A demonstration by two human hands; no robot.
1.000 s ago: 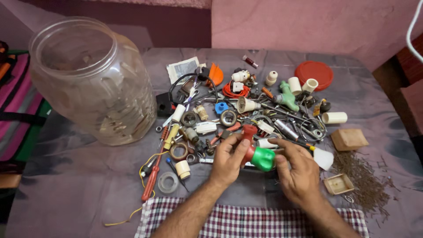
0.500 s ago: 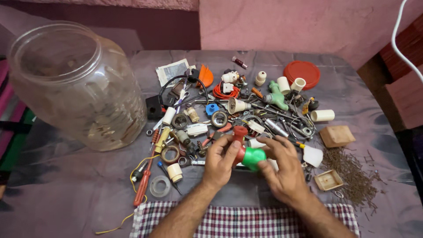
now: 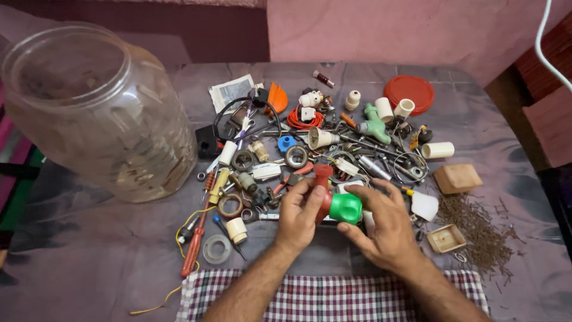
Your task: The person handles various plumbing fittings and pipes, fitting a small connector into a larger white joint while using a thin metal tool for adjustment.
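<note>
Jar nearer; cluttered, perhaps cloth-covered table.

Both hands close together, left hand curled, right hand cupped

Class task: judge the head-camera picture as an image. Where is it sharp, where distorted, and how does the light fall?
Head view: sharp on the green fitting held by the left hand and right hand; the big clear jar bulges near the edge, wide-angle distortion; light is soft and even, shadows faint, dim sheen on the jar's shoulder.
</note>
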